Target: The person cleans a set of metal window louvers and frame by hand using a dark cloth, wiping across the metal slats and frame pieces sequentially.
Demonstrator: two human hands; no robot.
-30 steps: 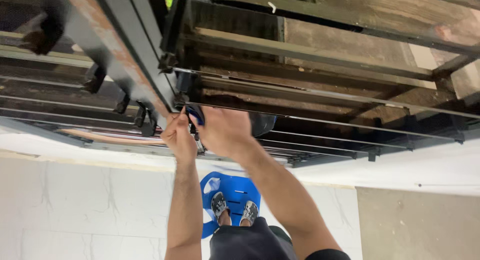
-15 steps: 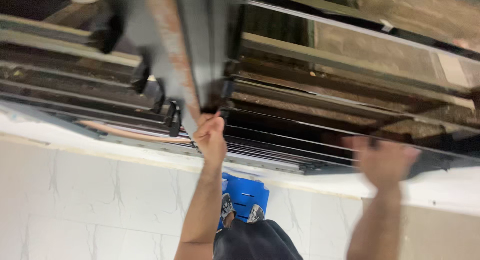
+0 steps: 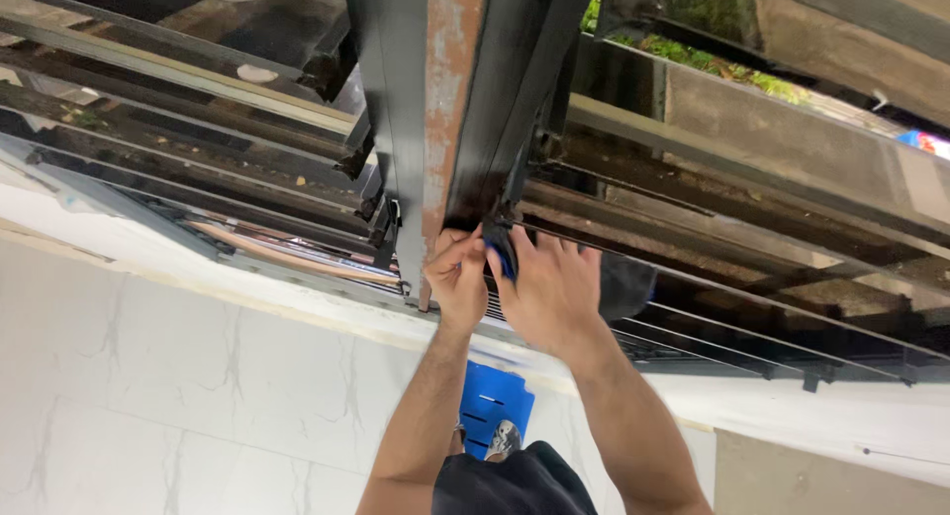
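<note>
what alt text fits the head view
Both hands, left hand and right hand, press together on a small blue part at the end of a rusty black metal post. Below are a blue stool and a white tiled floor.

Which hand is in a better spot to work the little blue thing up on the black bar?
Probably the right hand: its fingers already wrap the blue tool at the black metal frame. The left hand only grips beside it, seemingly steadying.
</note>
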